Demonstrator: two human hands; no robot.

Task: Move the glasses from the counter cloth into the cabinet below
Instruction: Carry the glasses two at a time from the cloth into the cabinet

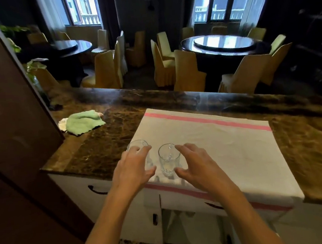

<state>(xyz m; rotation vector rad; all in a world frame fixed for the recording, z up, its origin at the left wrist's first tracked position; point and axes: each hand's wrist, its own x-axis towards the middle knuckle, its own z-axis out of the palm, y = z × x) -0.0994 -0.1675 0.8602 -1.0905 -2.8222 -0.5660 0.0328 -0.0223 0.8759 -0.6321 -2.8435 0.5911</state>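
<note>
Reaching with both hands spread: left hand over the left glass, right hand just beside the right glass, both upright on the cloth. I judge them light, rigid, slick, breakable; I'd wrap mid-wall

You've got two clear, ribbed drinking glasses, the left glass and the right glass, upright, side by side on the white pink-striped cloth, above the white cabinet.

One head-worn wide-angle camera looked forward and down, close over the surface, taking in the dining room beyond.
</note>
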